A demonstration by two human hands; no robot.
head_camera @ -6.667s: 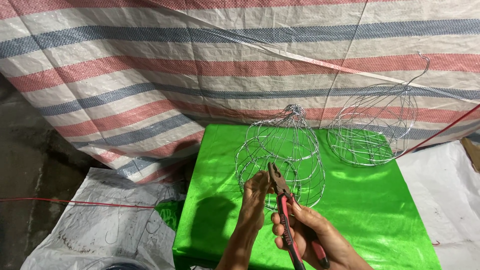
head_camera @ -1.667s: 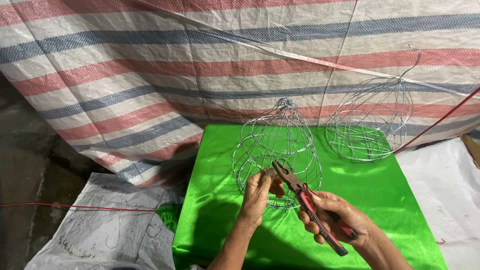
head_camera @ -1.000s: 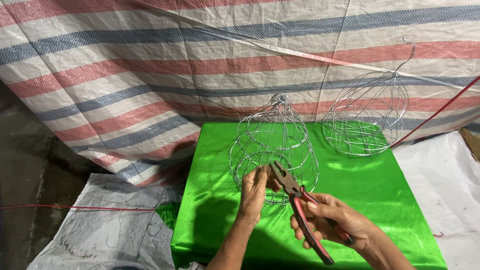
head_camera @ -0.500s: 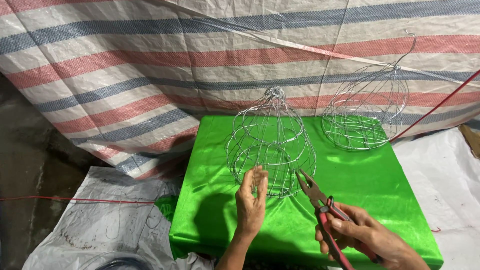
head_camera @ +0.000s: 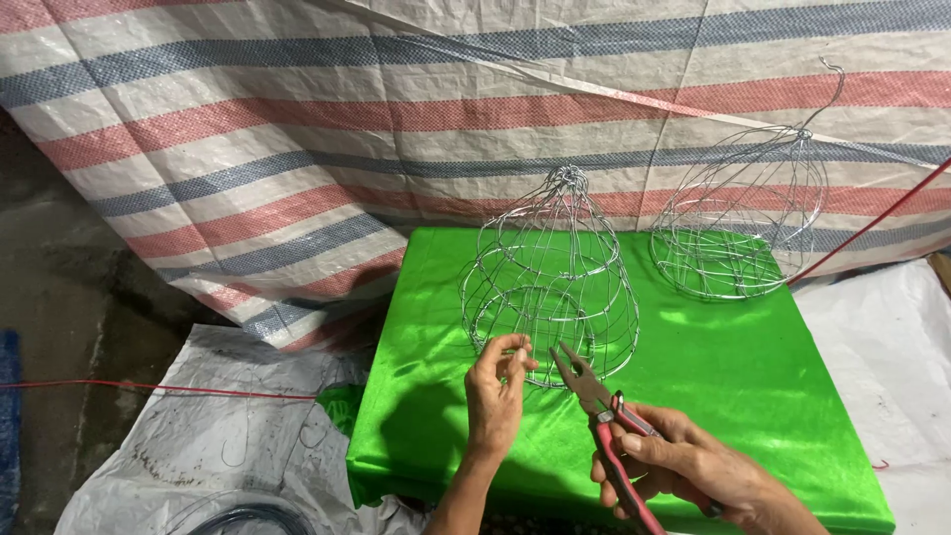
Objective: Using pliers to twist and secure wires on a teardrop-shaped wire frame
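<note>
A head-worn camera looks down at two bare hands working over a bench (head_camera: 753,396) covered in bright green cloth. Nearest the viewer, the right hand (head_camera: 684,466) is wrapped around the red handles of a pair of pliers (head_camera: 599,416), whose metal jaws stand open and point up and left toward a wire frame, close to it but not gripping it. Just left of the pliers, the left hand (head_camera: 495,391) is raised with thumb and fingertips pinched on the bottom ring of that wire frame (head_camera: 552,277) (a bell-shaped cage of thin silver wire, standing upright near the middle of the bench). The work in hand appears to be fastening or trimming a wire at the lower rim; the next move likely calls for steadying the ring and closing the pliers exactly on the strand beside the fingertips, without crushing the frame. Farther back and to the right, a second wire frame (head_camera: 738,228) with a hook on top leans at the bench's far edge. Behind everything hangs a striped tarp (head_camera: 248,129) in red, blue and white.
</note>
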